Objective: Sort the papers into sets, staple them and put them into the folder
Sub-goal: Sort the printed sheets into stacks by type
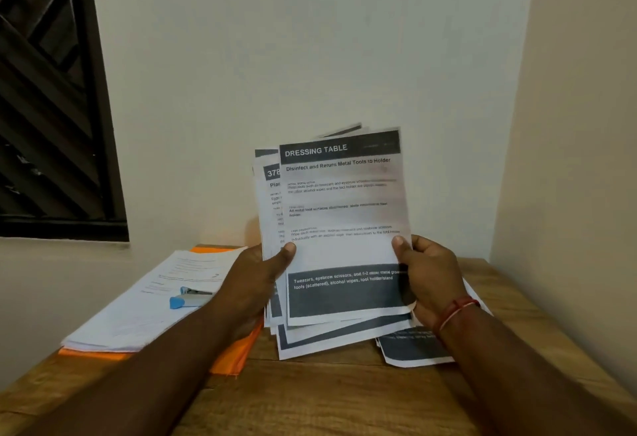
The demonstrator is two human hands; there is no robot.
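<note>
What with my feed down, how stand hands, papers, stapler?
Left hand and right hand grip fanned papers, upright. Stapler idle on pile atop orange folder. Loose sheet on table, by right wrist.

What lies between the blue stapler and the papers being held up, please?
In the head view, the left hand lies between the stapler and the held papers, gripping their left edge.
</note>
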